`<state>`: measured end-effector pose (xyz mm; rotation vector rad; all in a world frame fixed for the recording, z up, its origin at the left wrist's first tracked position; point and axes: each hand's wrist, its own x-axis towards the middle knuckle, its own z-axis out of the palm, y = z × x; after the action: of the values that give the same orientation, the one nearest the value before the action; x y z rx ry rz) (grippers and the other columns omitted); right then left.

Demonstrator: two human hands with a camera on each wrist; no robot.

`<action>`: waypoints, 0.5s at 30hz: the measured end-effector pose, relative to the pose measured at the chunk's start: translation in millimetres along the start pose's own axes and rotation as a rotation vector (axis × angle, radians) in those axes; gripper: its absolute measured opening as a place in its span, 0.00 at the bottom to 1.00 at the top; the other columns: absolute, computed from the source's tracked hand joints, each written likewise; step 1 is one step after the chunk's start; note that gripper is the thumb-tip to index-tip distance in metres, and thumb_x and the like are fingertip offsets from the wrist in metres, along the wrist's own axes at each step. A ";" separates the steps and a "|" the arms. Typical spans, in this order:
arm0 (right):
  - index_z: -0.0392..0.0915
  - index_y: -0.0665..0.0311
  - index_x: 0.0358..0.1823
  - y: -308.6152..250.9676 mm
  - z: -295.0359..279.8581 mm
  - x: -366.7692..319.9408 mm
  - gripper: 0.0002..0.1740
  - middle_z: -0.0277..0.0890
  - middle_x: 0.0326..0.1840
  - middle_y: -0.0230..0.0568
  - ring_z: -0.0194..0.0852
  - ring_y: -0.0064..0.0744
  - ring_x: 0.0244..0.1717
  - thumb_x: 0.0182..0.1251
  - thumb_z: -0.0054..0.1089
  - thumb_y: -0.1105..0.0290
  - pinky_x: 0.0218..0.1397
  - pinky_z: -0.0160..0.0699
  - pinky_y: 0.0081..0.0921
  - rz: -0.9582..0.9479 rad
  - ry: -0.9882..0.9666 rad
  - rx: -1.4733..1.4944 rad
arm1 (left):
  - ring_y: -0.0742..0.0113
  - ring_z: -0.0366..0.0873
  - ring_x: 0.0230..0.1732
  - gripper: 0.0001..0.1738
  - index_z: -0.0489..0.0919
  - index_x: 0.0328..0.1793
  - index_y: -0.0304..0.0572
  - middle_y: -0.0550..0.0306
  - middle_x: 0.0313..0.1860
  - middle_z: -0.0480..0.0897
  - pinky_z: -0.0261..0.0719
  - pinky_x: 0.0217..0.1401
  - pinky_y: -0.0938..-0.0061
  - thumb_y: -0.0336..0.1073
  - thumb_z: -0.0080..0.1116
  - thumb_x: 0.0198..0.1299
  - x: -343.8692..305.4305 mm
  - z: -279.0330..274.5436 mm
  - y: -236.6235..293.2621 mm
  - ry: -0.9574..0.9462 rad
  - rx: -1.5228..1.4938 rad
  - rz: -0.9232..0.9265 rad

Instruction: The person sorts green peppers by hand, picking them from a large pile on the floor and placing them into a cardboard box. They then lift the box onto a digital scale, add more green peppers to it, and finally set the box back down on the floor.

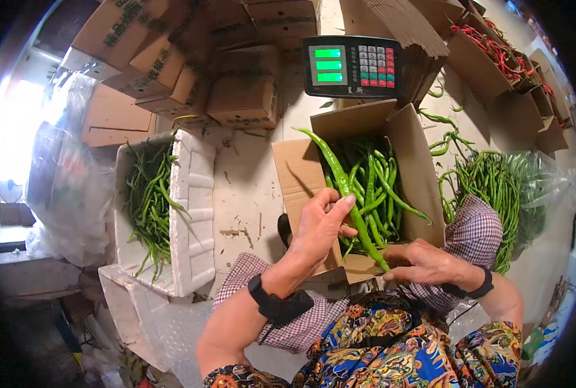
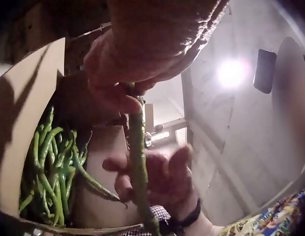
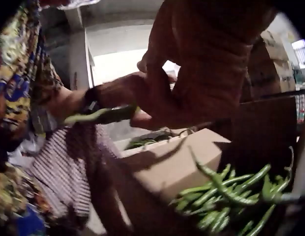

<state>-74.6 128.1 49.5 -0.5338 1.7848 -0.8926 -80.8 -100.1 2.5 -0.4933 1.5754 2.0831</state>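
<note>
My left hand (image 1: 319,227) pinches a long green chili pepper (image 1: 341,178) between thumb and fingers, over the open cardboard box (image 1: 417,174). The pepper runs slantwise, with its narrow tip up and to the left. Close by its lower end is my right hand (image 1: 424,264), fingers loosely bent and apart. In the left wrist view the right hand (image 2: 169,179) shows behind the hanging pepper (image 2: 137,147), with thumb and fingers spread. Inside the box lies a heap of green peppers (image 1: 375,184), also visible in the right wrist view as peppers (image 3: 226,196) below the hand.
A digital scale display (image 1: 353,66) with green readouts stands behind the box. At left is a white foam box (image 1: 194,213) with thin green peppers. More long green peppers (image 1: 488,184) lie at right by a plastic bag. Cartons (image 1: 243,97) stack behind; red peppers (image 1: 492,52) fill boxes at far right.
</note>
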 end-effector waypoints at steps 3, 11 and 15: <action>0.74 0.69 0.51 4.4 3.7 -21.9 0.24 0.78 0.39 0.56 0.79 0.53 0.43 0.65 0.59 0.56 0.44 0.74 0.40 -0.029 0.059 -0.030 | 0.76 0.77 0.31 0.15 0.74 0.42 0.35 0.59 0.33 0.78 0.82 0.31 0.82 0.42 0.56 0.68 8.3 12.7 -19.7 -0.007 0.005 -0.121; 0.71 0.67 0.56 -7.4 -14.7 -45.8 0.27 0.77 0.33 0.53 0.78 0.48 0.33 0.63 0.64 0.55 0.36 0.74 0.38 0.203 -0.011 -0.034 | 0.74 0.76 0.27 0.16 0.74 0.40 0.33 0.56 0.31 0.78 0.82 0.29 0.82 0.42 0.56 0.67 38.1 26.5 -35.1 -0.054 -0.023 -0.160; 0.74 0.66 0.52 14.9 -5.2 -45.9 0.22 0.78 0.30 0.50 0.80 0.50 0.33 0.55 0.65 0.68 0.35 0.76 0.41 -0.074 0.384 -0.447 | 0.73 0.77 0.27 0.16 0.74 0.39 0.32 0.56 0.30 0.78 0.83 0.29 0.81 0.42 0.56 0.67 62.7 15.7 -36.3 -0.010 0.099 -0.127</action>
<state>-61.4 171.7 66.3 -0.7526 2.3507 -0.6734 -111.5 -67.1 -56.4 -0.5319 1.5895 1.9013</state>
